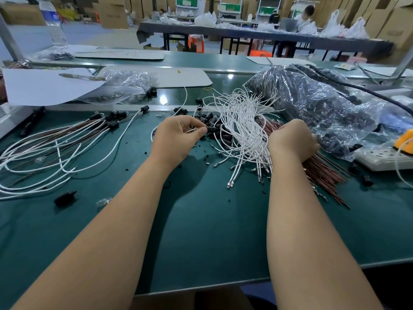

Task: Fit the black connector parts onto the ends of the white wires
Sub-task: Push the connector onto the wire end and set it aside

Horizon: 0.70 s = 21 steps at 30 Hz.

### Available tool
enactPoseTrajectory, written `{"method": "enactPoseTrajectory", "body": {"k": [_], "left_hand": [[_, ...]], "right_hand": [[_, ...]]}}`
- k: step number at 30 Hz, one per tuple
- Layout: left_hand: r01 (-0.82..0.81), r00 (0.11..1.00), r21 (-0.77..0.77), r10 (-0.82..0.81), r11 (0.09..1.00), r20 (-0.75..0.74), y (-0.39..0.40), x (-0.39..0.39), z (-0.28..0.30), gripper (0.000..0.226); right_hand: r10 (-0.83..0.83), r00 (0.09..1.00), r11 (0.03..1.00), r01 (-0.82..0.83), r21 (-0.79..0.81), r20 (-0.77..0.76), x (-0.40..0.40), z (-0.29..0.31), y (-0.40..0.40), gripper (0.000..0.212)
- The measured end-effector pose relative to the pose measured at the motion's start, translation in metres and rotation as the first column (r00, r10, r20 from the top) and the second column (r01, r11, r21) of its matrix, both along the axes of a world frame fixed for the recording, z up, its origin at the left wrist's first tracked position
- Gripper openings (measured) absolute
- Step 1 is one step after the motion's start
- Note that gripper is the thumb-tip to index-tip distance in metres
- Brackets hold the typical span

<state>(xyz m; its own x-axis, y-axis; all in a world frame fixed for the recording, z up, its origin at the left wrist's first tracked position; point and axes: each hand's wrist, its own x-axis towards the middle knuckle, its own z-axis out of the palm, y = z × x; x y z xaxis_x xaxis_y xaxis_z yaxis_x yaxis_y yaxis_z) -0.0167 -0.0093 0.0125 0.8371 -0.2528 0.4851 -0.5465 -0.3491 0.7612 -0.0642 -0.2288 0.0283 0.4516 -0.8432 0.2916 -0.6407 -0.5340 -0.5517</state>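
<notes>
Our left hand [176, 136] pinches a black connector [213, 129], ready for fitting; our right hand [292, 138] clamps the wire bundle [245, 130], keeping ends gathered.

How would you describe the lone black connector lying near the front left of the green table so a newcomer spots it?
Start at the green table, left of the left forearm. In front of the finished white wires lies one black connector. Unlike the connectors beyond it, no wire is fitted to it.
</notes>
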Motion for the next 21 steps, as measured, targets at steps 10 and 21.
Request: {"method": "enactPoseTrajectory", "body": {"k": [10, 21], "left_hand": [[-0.008, 1.0, -0.002, 0.008, 1.0, -0.008, 0.0, 0.001, 0.0, 0.007], [-0.051, 0.995, -0.202, 0.033, 0.978, -0.092, 0.0, 0.004, 0.005, 0.006]], "right_hand": [[-0.067, 0.998, 0.997, 0.067, -0.043, 0.006, -0.001, 0.004, 0.005, 0.023], [0.234, 0.87, 0.847, 0.036, -0.53, 0.434, 0.011, 0.025, 0.043, 0.02]]}}
